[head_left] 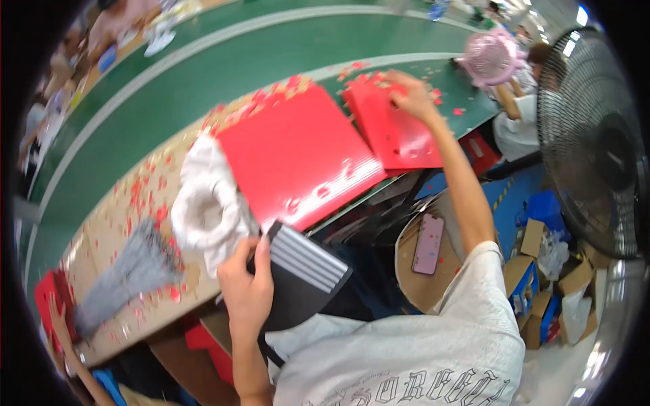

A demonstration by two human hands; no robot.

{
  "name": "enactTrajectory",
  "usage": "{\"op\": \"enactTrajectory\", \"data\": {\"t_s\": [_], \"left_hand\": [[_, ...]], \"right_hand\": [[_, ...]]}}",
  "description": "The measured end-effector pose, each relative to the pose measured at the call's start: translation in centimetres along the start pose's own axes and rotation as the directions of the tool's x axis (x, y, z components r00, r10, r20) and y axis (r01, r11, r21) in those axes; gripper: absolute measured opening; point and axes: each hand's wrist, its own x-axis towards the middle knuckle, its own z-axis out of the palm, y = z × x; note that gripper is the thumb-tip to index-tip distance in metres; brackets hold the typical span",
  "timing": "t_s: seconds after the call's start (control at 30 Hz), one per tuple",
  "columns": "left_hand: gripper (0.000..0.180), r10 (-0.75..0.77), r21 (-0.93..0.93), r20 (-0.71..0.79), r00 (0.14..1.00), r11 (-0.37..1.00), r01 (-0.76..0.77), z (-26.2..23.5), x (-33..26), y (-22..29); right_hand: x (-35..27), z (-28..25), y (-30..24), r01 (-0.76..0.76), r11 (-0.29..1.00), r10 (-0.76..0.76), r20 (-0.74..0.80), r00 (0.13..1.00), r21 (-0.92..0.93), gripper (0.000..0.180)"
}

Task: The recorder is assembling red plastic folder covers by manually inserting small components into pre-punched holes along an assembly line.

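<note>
Reaching into the upper right of the frame, your right hand (410, 96) is over the far end of the smaller red stack (401, 139), fingers bent down at its upper edge. Can't tell if they pinch a sheet or just rest on it; blurred. Key relation: that stack runs down-frame from those fingers, long axis from the top toward the lower right, slightly slanted. Right hand is clearly the nearer one.

Your left hand (249, 287) is at lower centre, thumb and index raised at the upper-left corner of a black piece with pale stripes (308, 258); whether they grip it, can't tell. Stripes slope down to the right, away from those fingers. The large red sheet (301, 152) lies between your two hands, glossy, just left of the smaller stack.

Surface: green worktop (271, 57), with a tan covering (108, 227) along the left, sprinkled with red scraps (139, 196). White cloth roll (196, 238) left of the large sheet, grey fabric (132, 274) further lower left. At the far left, a co-worker's hand (59, 323) is on a red bag (49, 292).

Room: pink fan (491, 57) upper right, big black fan (596, 142) at the right edge, phone (428, 245) on a round seat (409, 271) right of centre, opened boxes (538, 312) lower right.
</note>
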Motion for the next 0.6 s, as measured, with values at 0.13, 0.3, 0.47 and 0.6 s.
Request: {"op": "enactTrajectory", "data": {"t_s": [0.13,0.3,0.47,0.6], "left_hand": [[0.022,-0.003,0.016,-0.038,0.999,1.000,0.003,0.0,0.6,-1.4],[0.020,-0.059,-0.101,0.018,0.998,0.993,0.060,0.2,0.8,-2.0],[0.017,-0.138,-0.443,0.197,0.971,0.871,0.214,-1.6,0.3,-2.3],[0.016,-0.169,-0.368,0.199,0.965,0.900,0.233,-1.8,0.3,-1.9]], "right_hand": [[-3.1,-1.2,-17.9,0.257,0.932,-0.282,0.066,0.957,0.255,0.034],[-10.8,0.2,-29.4,0.144,0.790,-0.422,0.357,0.833,0.597,0.050],[-10.8,1.2,-28.5,0.251,0.796,-0.430,0.222,0.875,0.551,0.051],[-11.2,1.7,-29.0,0.452,0.791,-0.509,0.033,0.860,0.414,0.047]]}}
